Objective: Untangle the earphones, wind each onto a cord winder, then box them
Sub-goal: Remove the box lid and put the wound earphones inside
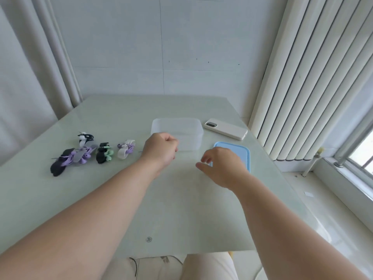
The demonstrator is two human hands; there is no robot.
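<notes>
Several earphones wound on cord winders lie at the table's left: a black winder with purple cord (62, 161), a grey winder with purple earphones (82, 155), a black-and-white bundle (84, 138), a black winder with green earphones (104, 155), and a white winder with purple cord (126, 150). A clear plastic box (177, 126) stands open at mid-table. My left hand (161, 150) hovers in front of the box with fingers curled, holding nothing I can see. My right hand (222, 168) has loosely curled fingers over the near end of the light blue lid (236, 152).
A phone in a white case (226, 129) lies beyond the lid, near the table's right edge. A radiator and window stand to the right. A curtain hangs at the left. The glass table (181, 209) reaches to my lap.
</notes>
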